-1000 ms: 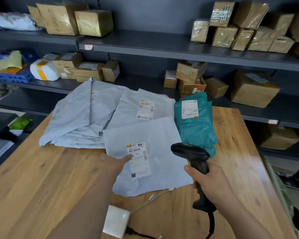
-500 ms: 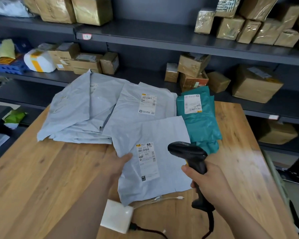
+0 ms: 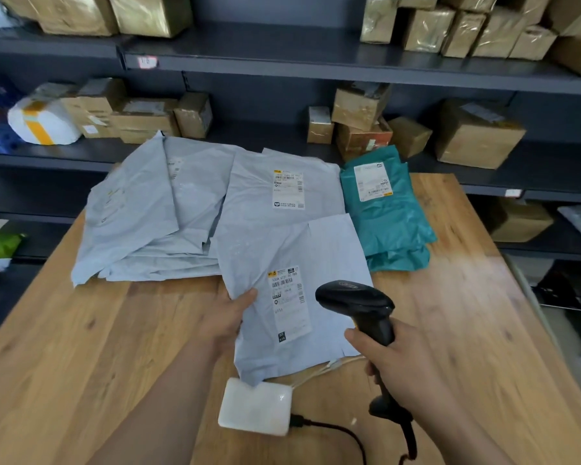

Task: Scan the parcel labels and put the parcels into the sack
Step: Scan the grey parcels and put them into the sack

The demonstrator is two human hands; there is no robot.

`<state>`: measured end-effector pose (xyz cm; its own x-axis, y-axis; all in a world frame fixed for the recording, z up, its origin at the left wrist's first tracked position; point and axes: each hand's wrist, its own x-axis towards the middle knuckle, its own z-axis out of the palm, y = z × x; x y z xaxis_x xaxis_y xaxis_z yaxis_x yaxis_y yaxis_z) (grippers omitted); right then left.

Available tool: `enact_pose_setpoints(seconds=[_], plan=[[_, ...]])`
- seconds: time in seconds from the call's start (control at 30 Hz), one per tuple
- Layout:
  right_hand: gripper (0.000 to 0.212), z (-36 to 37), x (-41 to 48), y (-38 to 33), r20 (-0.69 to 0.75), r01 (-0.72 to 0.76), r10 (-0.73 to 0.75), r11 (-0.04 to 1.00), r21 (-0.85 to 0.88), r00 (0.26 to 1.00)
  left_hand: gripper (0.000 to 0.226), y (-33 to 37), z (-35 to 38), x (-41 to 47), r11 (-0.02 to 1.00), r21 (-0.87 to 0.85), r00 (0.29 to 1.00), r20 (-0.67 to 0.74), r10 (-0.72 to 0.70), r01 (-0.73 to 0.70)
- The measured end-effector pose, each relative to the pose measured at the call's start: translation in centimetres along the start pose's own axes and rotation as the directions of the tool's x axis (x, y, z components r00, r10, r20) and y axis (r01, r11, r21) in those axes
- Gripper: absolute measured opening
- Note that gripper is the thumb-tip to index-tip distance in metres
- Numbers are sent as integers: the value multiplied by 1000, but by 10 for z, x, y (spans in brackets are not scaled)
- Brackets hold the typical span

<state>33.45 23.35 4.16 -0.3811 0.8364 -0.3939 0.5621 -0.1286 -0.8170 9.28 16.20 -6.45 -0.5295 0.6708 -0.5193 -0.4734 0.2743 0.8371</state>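
My left hand (image 3: 227, 318) grips the left edge of a grey mailer parcel (image 3: 319, 256), thumb on top, lifting that side off the wooden table (image 3: 81, 347). Its white label (image 3: 288, 305) faces up. My right hand (image 3: 399, 357) holds a black barcode scanner (image 3: 359, 305) by the handle, its head just right of the label. Behind lie another grey labelled parcel (image 3: 275, 203), a pile of grey mailers (image 3: 148, 216) and a teal parcel (image 3: 386, 216). No sack can be made out.
A white box-shaped device (image 3: 255, 406) with a black cable (image 3: 336, 431) lies on the table near me, partly under the held parcel. Dark shelves (image 3: 282, 58) behind the table carry several taped cardboard boxes. The table's right edge drops to the floor.
My left hand has taken hold of the nearest grey parcel, pulled it toward me and turned it a little clockwise. The scanner stays beside its label.
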Motion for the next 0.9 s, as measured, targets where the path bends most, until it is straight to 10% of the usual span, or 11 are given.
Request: enact_pose_setpoints(seconds=[0.9], plan=[[28,-8,-1,-4,15,-11,13,994,-109,1000,32,0,2,3,999,-31,999,-41,-35,33]])
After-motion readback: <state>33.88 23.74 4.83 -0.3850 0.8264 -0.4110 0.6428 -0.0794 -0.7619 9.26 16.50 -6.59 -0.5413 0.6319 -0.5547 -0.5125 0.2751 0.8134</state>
